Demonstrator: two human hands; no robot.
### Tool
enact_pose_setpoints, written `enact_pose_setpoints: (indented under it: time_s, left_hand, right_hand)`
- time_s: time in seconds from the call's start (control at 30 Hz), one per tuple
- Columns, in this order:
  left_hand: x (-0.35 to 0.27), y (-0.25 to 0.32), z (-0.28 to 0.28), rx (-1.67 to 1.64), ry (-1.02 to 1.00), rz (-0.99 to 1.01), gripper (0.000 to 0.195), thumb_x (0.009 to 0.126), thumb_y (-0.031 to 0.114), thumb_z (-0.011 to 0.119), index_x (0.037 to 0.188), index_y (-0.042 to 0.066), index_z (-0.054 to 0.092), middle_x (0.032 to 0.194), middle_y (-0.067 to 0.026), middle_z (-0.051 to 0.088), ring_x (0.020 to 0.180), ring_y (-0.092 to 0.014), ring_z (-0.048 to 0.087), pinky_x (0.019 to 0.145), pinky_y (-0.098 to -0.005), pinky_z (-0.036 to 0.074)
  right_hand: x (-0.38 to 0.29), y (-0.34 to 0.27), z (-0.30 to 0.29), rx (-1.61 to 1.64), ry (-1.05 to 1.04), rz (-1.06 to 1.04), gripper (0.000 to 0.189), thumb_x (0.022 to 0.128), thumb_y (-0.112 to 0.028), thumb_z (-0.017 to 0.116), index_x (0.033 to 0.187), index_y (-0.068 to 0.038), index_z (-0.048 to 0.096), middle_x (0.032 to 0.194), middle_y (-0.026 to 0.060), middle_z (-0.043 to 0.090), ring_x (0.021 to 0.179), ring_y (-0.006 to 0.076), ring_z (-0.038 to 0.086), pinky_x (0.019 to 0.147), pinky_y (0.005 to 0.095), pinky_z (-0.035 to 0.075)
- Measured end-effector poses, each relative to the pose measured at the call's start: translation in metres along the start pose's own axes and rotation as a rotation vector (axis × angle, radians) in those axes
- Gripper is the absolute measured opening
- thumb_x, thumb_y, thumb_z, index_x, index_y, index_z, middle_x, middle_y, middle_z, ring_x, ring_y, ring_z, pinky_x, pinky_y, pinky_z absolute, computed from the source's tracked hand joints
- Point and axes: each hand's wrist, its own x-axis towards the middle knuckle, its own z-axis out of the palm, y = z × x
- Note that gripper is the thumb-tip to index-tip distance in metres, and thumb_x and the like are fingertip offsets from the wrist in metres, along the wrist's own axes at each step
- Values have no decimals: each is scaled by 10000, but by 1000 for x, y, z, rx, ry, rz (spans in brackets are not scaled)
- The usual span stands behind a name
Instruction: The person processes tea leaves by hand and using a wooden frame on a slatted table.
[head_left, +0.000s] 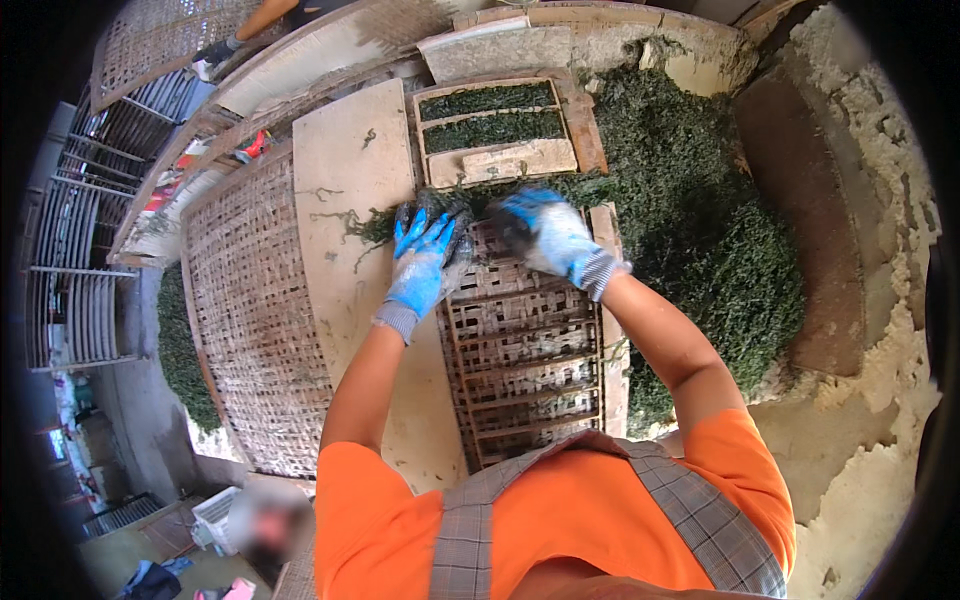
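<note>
My left hand (425, 251), in a blue-and-grey coated glove, lies with fingers apart at the edge of a strip of dark green leafy material (384, 223), beside a pale board (352, 262). What its palm side touches is hidden. My right hand (541, 225), gloved alike and blurred, is over the same strip; its fingers are unclear. Below both hands is a wooden slatted frame (532, 367) over woven mesh. Beyond them, a divided wooden frame (495, 161) has green material in two compartments.
A large green heap (697, 225) lies at the right beside a brown panel (810, 225). A woven bamboo tray (255, 315) is at the left, with metal racks (82, 240) farther out. Another person's gloved hand (214, 54) is at the upper left, near a woven screen. A blurred patch is lower left.
</note>
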Motion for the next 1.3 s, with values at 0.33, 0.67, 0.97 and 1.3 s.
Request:
enact_pose_setpoints:
  time_s: [0.33, 0.67, 0.97, 1.3]
  left_hand:
    - [40, -49, -19, 398, -379, -207, 932, 697, 429, 765, 1485, 155, 349, 1593, -184, 149, 1470, -378, 116, 1174, -520, 122]
    - [119, 3, -86, -1280, -332, -211, 417, 854, -50, 620, 1258, 33, 552, 975, -82, 646, 675, -155, 564, 591, -280, 481]
    - [31, -3, 4, 213, 152, 194, 250, 862, 216, 616, 1066, 85, 676, 1250, -120, 595, 1268, -337, 473, 1074, -523, 359]
    - [169, 140, 30, 155, -291, 198, 911, 813, 550, 642, 1497, 74, 275, 1447, -224, 430, 1347, -364, 402, 1177, -427, 220]
  right_hand:
    - [58, -21, 69, -232, -165, -28, 408, 893, -185, 508, 1291, -153, 585, 1476, 72, 445, 1348, 276, 424, 1131, 415, 314]
    - [44, -14, 33, 20, -290, 66, 615, 667, -177, 687, 1274, -176, 592, 1249, 139, 617, 1152, 300, 587, 986, 371, 465]
    - [-30, 31, 27, 46, 449, 148, 337, 833, -136, 556, 1161, -90, 618, 1181, 175, 629, 1092, 355, 592, 948, 439, 479]
    - [8, 44, 116, 411, 827, 383, 450, 1018, -383, 340, 1309, -64, 466, 1223, 114, 556, 1128, 243, 513, 1019, 330, 394]
